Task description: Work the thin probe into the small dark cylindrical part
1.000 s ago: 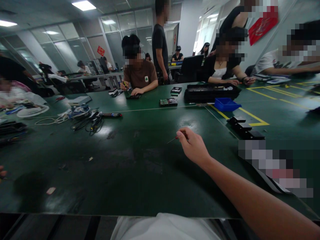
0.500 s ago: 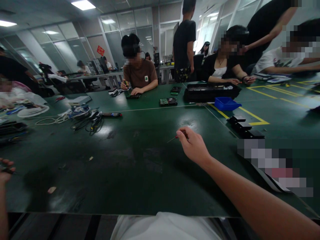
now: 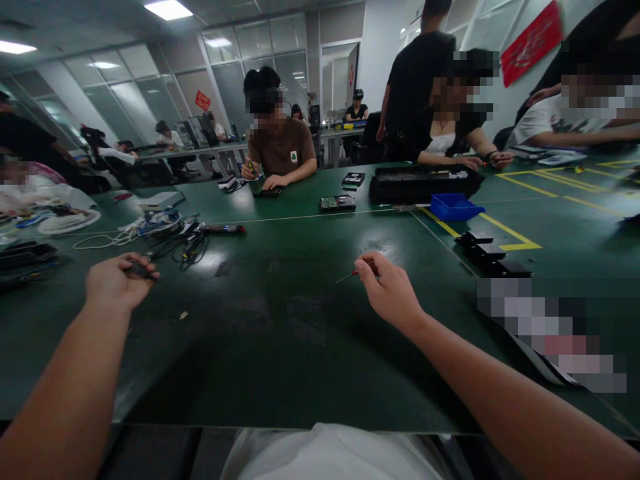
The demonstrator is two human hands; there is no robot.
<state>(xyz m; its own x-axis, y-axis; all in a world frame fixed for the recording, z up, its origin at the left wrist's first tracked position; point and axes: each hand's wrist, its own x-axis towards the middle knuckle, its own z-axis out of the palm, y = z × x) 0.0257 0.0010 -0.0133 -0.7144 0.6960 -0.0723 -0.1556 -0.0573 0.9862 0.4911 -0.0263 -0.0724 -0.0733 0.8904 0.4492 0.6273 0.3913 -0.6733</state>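
My right hand [image 3: 387, 283] is closed around the handle of a thin screwdriver [image 3: 344, 278]; a bit of red shows by the fingers, and the slim metal shaft points left, just above the green table [image 3: 280, 373]. Over the left part of the table is my left hand [image 3: 117, 280], its fingers closed on a small dark object [image 3: 141, 269] whose kind I cannot make out. The two hands are well apart. Beyond my left hand lies a bundle of black cables [image 3: 187, 243].
Circuit-board drives [image 3: 337, 203], a long black casing [image 3: 425, 185] and a blue bin [image 3: 456, 207] stand farther back. Black blocks [image 3: 495, 255] lie at the right, above a blurred-out paper [image 3: 537, 333]. A co-worker in brown [image 3: 283, 150] sits across the table.
My left hand has come in from the left edge, moving up and right over the table with the dark object. My right hand stays in place. A standing person behind has moved right.
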